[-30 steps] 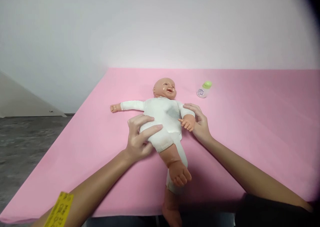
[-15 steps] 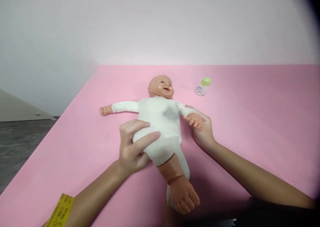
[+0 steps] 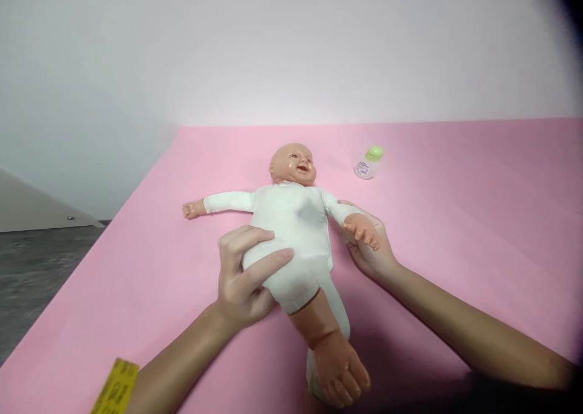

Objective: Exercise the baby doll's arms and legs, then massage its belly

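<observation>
A baby doll [image 3: 291, 220] with a white cloth body lies face up, its head at the far end and a bare foot pointing toward me. My left hand [image 3: 248, 274] is wrapped around the doll's hip and upper thigh, two fingers lying over the white cloth. On the other side, my right hand [image 3: 371, 244] is closed about the doll's arm from the outer side. The doll's hand covers part of it, so some of those fingers are hidden. The doll's second leg is mostly concealed behind the front one.
A small clear bottle [image 3: 368, 164] with a green cap stands beyond my right hand, near the doll's head. The pink tabletop [image 3: 478, 220] meets a pale wall [image 3: 319, 50] at the back. Its left edge slopes down beside a dark grey floor [image 3: 36, 280].
The whole view has shifted slightly, so things sit a little lower. The doll's arm and hand by my right hand have moved slightly right. My left hand keeps its grip on the doll.
</observation>
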A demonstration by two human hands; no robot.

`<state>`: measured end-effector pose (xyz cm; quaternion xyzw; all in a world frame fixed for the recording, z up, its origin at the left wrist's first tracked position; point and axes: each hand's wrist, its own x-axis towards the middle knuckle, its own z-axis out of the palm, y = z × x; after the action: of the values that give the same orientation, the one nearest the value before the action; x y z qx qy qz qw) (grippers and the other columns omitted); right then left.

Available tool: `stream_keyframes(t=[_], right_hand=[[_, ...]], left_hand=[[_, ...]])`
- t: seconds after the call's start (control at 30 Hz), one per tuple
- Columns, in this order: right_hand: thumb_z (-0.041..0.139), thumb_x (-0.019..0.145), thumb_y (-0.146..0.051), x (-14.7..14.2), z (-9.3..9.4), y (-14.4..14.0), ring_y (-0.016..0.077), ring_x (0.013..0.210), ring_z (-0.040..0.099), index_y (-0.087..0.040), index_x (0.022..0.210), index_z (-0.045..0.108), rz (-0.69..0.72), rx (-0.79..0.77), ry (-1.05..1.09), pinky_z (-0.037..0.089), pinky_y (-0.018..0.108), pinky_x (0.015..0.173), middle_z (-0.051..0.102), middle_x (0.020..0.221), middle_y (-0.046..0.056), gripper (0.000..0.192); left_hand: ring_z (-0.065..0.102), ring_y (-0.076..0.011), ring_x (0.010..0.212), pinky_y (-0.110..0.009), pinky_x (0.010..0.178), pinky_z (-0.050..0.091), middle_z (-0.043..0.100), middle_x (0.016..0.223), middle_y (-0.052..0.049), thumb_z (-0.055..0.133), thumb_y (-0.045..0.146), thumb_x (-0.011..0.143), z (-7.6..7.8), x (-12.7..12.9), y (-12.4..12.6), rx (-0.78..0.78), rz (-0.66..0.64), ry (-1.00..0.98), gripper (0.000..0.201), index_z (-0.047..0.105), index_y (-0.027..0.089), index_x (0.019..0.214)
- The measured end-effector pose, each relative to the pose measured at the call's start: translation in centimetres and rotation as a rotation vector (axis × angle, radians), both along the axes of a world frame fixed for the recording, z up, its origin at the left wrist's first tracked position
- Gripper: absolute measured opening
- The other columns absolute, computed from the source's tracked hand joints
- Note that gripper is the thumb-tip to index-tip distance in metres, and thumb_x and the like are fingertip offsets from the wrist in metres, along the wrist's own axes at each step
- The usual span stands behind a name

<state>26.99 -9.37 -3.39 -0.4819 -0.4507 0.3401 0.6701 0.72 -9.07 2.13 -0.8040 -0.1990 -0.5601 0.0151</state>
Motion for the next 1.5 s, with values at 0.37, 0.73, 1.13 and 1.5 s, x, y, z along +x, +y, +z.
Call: stream_keyframes(t=[0.37, 0.73, 1.13, 1.5], right_hand=[[0.076, 0.079, -0.046, -1.3, 0.3, -0.2, 0.0276, 0.094, 0.074, -0.025, 0.118, 0.076, 0.035, -0.065, 0.107, 0.063, 0.046, 0.088, 0.078, 0.096, 0.008, 0.044], [0.076, 0.074, -0.026, -1.5, 1.0, 0.8, 0.0261, 0.105, 0.074, -0.024, 0.111, 0.079, 0.077, -0.061, 0.227, 0.059, 0.042, 0.096, 0.078, 0.117, 0.006, 0.038], [0.056, 0.075, -0.018, -0.7, 1.5, 1.5, 0.0294, 0.099, 0.073, -0.024, 0.111, 0.081, 0.111, 0.144, -0.31, 0.061, 0.042, 0.087, 0.079, 0.108, 0.007, 0.045], [0.059, 0.077, -0.01, 0.3, 1.4, 2.2, 0.0248, 0.092, 0.062, -0.033, 0.117, 0.075, 0.06, 0.424, -0.66, 0.056, 0.037, 0.077, 0.057, 0.099, 0.005, 0.049]], left_hand=[[0.057, -0.0288, 0.11, -0.049, 0.092, 0.052, 0.055, 0.12, -0.011, 0.053, 0.006, 0.086, 0.3, -0.2, -0.3, -0.02, -0.018, 0.051, 0.048, 0.066, 0.026, 0.128], [0.057, -0.029, 0.113, -0.047, 0.094, 0.053, 0.057, 0.12, -0.012, 0.051, 0.001, 0.085, 0.1, -1.3, -0.3, -0.021, 0.018, 0.081, 0.062, 0.06, 0.027, 0.141], [0.057, -0.0268, 0.116, -0.042, 0.094, 0.056, 0.057, 0.122, -0.011, 0.049, 0.005, 0.091, -0.3, -2.2, -0.3, -0.017, 0.0, 0.099, 0.051, 0.062, 0.028, 0.134], [0.06, -0.0268, 0.112, -0.04, 0.091, 0.058, 0.061, 0.119, -0.01, 0.052, 0.006, 0.09, 0.1, -2.2, -0.4, -0.015, 0.042, 0.086, 0.047, 0.066, 0.029, 0.129]])
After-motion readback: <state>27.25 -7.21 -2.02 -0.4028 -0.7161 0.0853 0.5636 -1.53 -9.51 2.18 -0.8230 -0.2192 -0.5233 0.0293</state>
